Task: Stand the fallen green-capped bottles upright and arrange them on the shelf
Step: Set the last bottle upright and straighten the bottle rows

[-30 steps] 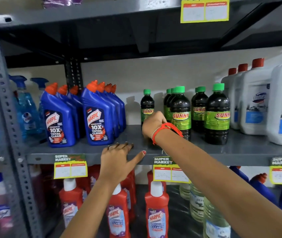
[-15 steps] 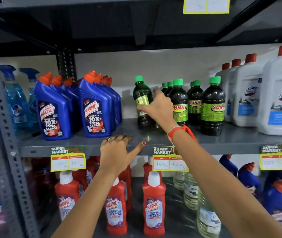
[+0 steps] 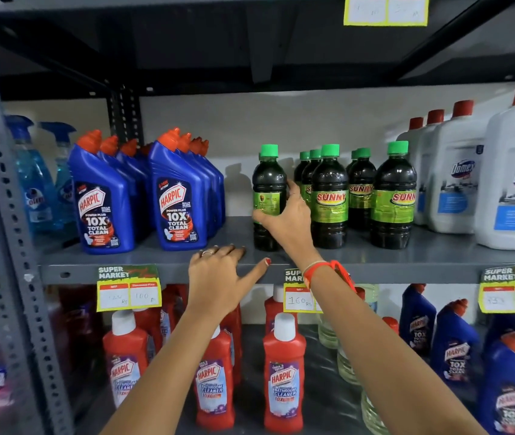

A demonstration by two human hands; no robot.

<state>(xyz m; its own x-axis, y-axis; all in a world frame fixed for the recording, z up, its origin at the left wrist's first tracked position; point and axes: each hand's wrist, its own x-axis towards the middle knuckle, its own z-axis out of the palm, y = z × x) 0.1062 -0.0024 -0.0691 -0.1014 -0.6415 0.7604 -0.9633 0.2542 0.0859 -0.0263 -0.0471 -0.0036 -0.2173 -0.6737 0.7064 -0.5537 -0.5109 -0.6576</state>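
On the shelf (image 3: 375,262), right hand (image 3: 284,219) grips upright green-capped bottle (image 3: 268,183)

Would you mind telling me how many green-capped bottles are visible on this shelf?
7 green-capped bottles: one held by the right hand at the left, three in a row beside it, two in the next row, one front right. More may be hidden behind.
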